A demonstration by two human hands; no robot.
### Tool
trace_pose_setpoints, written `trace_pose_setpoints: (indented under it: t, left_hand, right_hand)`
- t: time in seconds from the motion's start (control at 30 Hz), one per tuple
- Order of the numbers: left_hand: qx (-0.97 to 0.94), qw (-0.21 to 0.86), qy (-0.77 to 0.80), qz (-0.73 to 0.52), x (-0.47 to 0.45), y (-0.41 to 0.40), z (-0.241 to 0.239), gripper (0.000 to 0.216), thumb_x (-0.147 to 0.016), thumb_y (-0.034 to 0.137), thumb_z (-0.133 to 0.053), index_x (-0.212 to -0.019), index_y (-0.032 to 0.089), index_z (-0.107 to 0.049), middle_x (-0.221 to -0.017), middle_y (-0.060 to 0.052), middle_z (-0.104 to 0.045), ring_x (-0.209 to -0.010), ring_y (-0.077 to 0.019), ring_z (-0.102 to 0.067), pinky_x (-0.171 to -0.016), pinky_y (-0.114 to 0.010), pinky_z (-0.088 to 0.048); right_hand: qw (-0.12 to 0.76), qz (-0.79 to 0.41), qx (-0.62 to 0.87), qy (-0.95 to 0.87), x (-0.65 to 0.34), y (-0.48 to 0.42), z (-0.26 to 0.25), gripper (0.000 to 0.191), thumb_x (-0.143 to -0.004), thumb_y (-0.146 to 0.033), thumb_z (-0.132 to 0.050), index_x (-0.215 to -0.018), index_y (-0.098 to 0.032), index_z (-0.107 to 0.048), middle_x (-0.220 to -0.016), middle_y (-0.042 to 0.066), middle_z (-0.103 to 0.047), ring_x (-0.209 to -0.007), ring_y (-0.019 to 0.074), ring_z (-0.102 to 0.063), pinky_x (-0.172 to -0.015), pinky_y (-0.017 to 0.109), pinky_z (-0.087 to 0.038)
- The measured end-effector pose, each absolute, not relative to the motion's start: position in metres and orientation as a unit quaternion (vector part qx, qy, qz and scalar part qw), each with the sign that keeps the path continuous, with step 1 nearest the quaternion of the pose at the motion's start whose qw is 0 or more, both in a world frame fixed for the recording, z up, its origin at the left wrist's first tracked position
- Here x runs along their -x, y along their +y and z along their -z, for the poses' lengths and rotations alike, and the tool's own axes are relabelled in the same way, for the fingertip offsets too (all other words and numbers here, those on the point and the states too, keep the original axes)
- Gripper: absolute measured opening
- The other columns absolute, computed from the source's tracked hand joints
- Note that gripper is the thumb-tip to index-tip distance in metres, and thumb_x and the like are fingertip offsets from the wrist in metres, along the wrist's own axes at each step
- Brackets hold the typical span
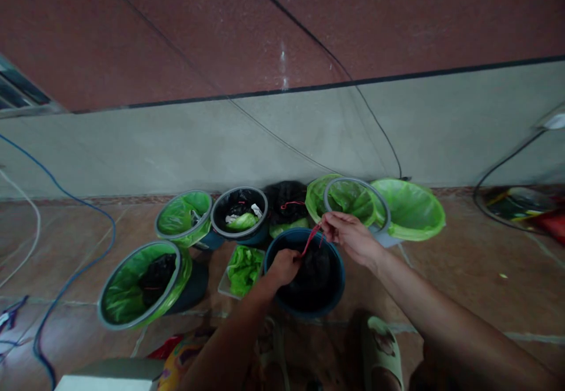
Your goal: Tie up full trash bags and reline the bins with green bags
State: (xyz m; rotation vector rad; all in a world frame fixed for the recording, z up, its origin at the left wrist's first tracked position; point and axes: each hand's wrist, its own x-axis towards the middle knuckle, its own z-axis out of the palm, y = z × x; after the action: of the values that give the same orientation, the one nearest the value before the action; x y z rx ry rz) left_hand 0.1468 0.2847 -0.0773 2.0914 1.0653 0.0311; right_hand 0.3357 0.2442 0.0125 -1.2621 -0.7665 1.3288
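A blue bin (332, 297) stands in front of me with a black bag (313, 279) inside it. My left hand (285, 266) is closed on the top of the black bag, inside the bin's rim. My right hand (351, 237) is raised above the bin's far edge and pinches a red drawstring (310, 241) that runs down to my left hand. The string is pulled taut between both hands.
Several bins lined with green bags (132, 288) (183, 217) (412, 208) ring the blue one by the grey wall. A tied black bag (286, 199) and a folded green bag (244, 268) lie between them. Cables (75, 273) trail on the tiled floor at left. My sandalled foot (384, 344) is below.
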Motion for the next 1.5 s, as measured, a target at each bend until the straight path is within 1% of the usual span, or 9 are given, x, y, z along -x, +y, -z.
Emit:
trace_pose_setpoints:
  t: [0.1, 0.27, 0.57, 0.77, 0.93, 1.03, 1.17, 1.33, 1.5]
  left_hand:
    - [-0.816, 0.39, 0.426, -0.005, -0.146, 0.278, 0.086, 0.029, -0.081, 0.012, -0.048, -0.085, 0.02, -0.076, -0.083, -0.005, -0.075, -0.083, -0.0191, -0.067, -0.081, -0.027, -0.048]
    - [-0.755, 0.426, 0.492, -0.081, -0.152, 0.287, 0.08, 0.036, -0.094, 0.033, -0.04, -0.083, 0.019, -0.072, -0.072, -0.004, -0.07, -0.071, -0.0177, -0.065, -0.073, -0.028, -0.047]
    - [-0.579, 0.531, 0.543, -0.297, -0.157, 0.303, 0.079, 0.033, -0.093, 0.032, -0.038, -0.081, 0.017, -0.065, -0.094, -0.008, -0.073, -0.094, -0.0181, -0.066, -0.092, -0.031, -0.048]
    - [-0.41, 0.693, 0.462, -0.372, -0.173, 0.298, 0.068, 0.026, -0.082, 0.042, -0.051, -0.074, 0.018, -0.054, -0.064, 0.002, -0.055, -0.055, -0.0096, -0.05, -0.057, -0.023, -0.044]
    - [-0.435, 0.747, 0.39, -0.316, -0.18, 0.295, 0.064, 0.022, -0.073, 0.034, -0.056, -0.064, 0.02, -0.042, -0.055, 0.006, -0.042, -0.05, -0.0065, -0.038, -0.049, -0.02, -0.032]
    - [-0.474, 0.752, 0.36, -0.283, -0.18, 0.292, 0.063, 0.017, -0.065, 0.025, -0.064, -0.072, 0.018, -0.049, -0.062, 0.006, -0.048, -0.056, -0.0071, -0.043, -0.053, -0.019, -0.035]
    - [-0.576, 0.715, 0.308, -0.248, -0.18, 0.29, 0.063, 0.027, -0.071, 0.026, -0.071, -0.094, 0.018, -0.061, -0.091, -0.001, -0.065, -0.086, -0.0143, -0.058, -0.079, -0.026, -0.047]
    - [-0.672, 0.62, 0.352, -0.199, -0.18, 0.295, 0.071, 0.029, -0.091, 0.045, -0.051, -0.096, 0.019, -0.064, -0.082, -0.003, -0.064, -0.076, -0.0161, -0.057, -0.075, -0.029, -0.046]
    - [-0.684, 0.611, 0.358, -0.175, -0.174, 0.298, 0.073, 0.043, -0.092, 0.053, -0.042, -0.078, 0.017, -0.061, -0.063, 0.001, -0.052, -0.058, -0.0132, -0.046, -0.061, -0.027, -0.038]
  right_hand:
    - [0.554, -0.551, 0.545, -0.304, -0.347, 0.247, -0.015, 0.043, -0.068, -0.057, -0.074, -0.072, -0.018, -0.056, -0.064, -0.002, -0.055, -0.055, 0.0084, -0.049, -0.052, 0.022, -0.042]
    - [0.514, -0.557, 0.562, -0.332, -0.341, 0.245, -0.012, 0.044, -0.069, -0.06, -0.07, -0.072, -0.018, -0.059, -0.062, -0.001, -0.057, -0.052, 0.008, -0.047, -0.048, 0.021, -0.037]
    - [0.479, -0.438, 0.636, -0.417, -0.34, 0.245, -0.015, 0.042, -0.076, -0.061, -0.059, -0.073, -0.019, -0.062, -0.064, 0.001, -0.058, -0.06, 0.0119, -0.052, -0.053, 0.024, -0.04]
    - [0.465, -0.51, 0.557, -0.462, -0.312, 0.243, -0.018, 0.035, -0.086, -0.051, -0.051, -0.075, -0.019, -0.059, -0.069, 0.001, -0.062, -0.06, 0.0107, -0.055, -0.056, 0.023, -0.043]
    - [0.52, -0.603, 0.466, -0.385, -0.293, 0.251, -0.016, 0.029, -0.083, -0.048, -0.059, -0.08, -0.019, -0.057, -0.072, -0.001, -0.064, -0.06, 0.0097, -0.055, -0.057, 0.022, -0.044]
    - [0.551, -0.629, 0.426, -0.345, -0.29, 0.255, -0.018, 0.03, -0.079, -0.048, -0.066, -0.081, -0.019, -0.057, -0.072, -0.001, -0.064, -0.061, 0.0097, -0.055, -0.055, 0.021, -0.042]
    - [0.564, -0.651, 0.388, -0.327, -0.29, 0.255, -0.026, 0.027, -0.077, -0.043, -0.069, -0.081, -0.019, -0.058, -0.072, -0.001, -0.064, -0.064, 0.0101, -0.056, -0.061, 0.023, -0.044]
    - [0.545, -0.58, 0.458, -0.396, -0.306, 0.256, -0.028, 0.025, -0.084, -0.028, -0.056, -0.108, -0.022, -0.061, -0.111, 0.006, -0.067, -0.074, 0.0122, -0.062, -0.07, 0.029, -0.049]
    - [0.326, -0.369, 0.647, -0.582, -0.33, 0.256, -0.003, 0.061, -0.074, -0.004, -0.048, -0.133, -0.019, -0.053, -0.138, 0.011, -0.056, -0.105, 0.0195, -0.062, -0.097, 0.038, -0.045]
